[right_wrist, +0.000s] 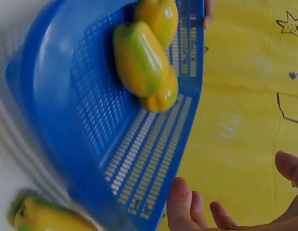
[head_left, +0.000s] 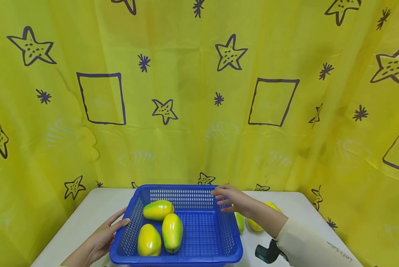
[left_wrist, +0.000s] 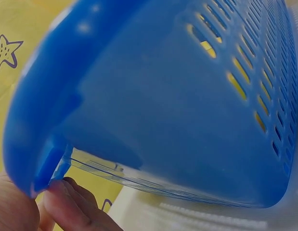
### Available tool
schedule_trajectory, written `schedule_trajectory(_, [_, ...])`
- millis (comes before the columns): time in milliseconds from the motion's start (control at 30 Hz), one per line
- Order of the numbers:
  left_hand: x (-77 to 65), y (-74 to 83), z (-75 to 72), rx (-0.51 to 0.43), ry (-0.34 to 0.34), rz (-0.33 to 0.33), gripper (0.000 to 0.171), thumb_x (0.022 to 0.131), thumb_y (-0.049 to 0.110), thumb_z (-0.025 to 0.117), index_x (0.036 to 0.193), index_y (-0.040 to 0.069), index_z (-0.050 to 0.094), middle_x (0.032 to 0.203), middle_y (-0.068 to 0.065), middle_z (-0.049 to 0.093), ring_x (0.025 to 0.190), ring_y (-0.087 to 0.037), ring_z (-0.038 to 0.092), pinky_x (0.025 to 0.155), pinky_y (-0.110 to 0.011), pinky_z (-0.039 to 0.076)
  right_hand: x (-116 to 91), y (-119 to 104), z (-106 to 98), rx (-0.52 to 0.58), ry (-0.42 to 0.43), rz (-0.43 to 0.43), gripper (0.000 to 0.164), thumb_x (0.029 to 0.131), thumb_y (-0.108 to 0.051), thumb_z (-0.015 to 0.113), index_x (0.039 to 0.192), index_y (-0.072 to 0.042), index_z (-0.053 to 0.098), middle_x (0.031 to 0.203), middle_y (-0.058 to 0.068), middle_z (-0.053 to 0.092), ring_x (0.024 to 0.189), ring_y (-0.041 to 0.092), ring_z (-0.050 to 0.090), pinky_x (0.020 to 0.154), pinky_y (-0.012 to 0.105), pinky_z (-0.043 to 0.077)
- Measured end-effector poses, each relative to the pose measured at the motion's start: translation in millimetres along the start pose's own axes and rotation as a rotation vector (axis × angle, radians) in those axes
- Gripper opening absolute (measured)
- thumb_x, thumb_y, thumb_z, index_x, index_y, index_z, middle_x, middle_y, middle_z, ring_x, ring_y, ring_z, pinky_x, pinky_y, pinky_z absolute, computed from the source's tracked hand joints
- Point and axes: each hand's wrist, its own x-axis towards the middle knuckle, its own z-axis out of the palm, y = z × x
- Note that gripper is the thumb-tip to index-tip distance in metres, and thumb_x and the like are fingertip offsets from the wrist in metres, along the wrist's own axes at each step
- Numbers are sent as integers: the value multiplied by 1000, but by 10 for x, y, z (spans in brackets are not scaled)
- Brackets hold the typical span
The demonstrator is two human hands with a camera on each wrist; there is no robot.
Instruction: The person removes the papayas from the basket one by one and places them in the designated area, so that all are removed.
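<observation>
A blue plastic basket [head_left: 182, 259] with slotted walls stands on the white table. Inside its left half lie three glossy yellow-green fruits that look like papayas: one at the back [head_left: 158, 210], one in the middle [head_left: 172, 233] and one at front left [head_left: 149, 240]. My left hand [head_left: 104, 235] grips the basket's left rim, thumb on top and fingers beneath, as the left wrist view [left_wrist: 71, 207] also shows. By the far right corner hovers my right hand [head_left: 234, 200], fingers loosely spread and holding nothing; its fingertips [right_wrist: 178, 192] are close to the rim, and contact is unclear.
Right of the basket, more such fruit lies on the table [head_left: 297, 207]: a greenish one [head_left: 239, 222] and a yellow one [head_left: 254, 225], partly hidden by my right forearm. A dark device [head_left: 267, 253] sits by the right sleeve. Behind the table hangs a yellow patterned curtain [head_left: 192, 148].
</observation>
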Motion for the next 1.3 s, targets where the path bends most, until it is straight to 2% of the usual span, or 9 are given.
schedule_trajectory(267, [13,3,0,-1,-1,-8,84,94,34,66,158,13,16,120,-22,62,87,-25,69,81,-46,60,43,24,352,14,-26,-31,70,92,-35,65,143,5,39,134,26,53,114,36,60,91,51,55])
schedule_trajectory(467, [10,-1,-6,-15,-5,-9,83,95,33,65,158,13,16,116,-18,63,86,-24,69,81,-45,60,102,88,542,37,-59,-38,73,91,-34,66,143,7,37,133,24,55,114,38,60,92,52,55])
schedule_trajectory(633, [15,1,0,-11,-5,-5,83,95,34,65,158,13,16,120,-21,61,86,-25,69,80,-46,60,146,173,685,50,-47,-40,73,89,-32,70,143,6,39,129,19,59,115,41,58,92,52,55])
schedule_trajectory(800, [17,1,5,-2,2,-8,85,94,35,66,158,13,15,124,-25,59,86,-24,69,80,-45,60,183,259,823,54,-18,-52,76,87,-32,74,143,7,39,132,25,54,118,47,54,89,52,56])
schedule_trajectory(1033, [22,-16,-9,-10,5,-12,85,94,34,67,158,13,15,125,-26,58,87,-25,69,81,-47,60,288,362,1006,48,26,-49,78,84,-27,78,143,6,39,130,29,54,114,49,56,84,52,58])
schedule_trajectory(1300, [42,-4,-8,-5,3,-12,85,94,36,66,158,14,15,128,-29,56,88,-27,70,81,-48,60,378,410,1114,63,19,-12,76,83,-24,79,143,5,41,133,32,50,112,48,57,82,54,58])
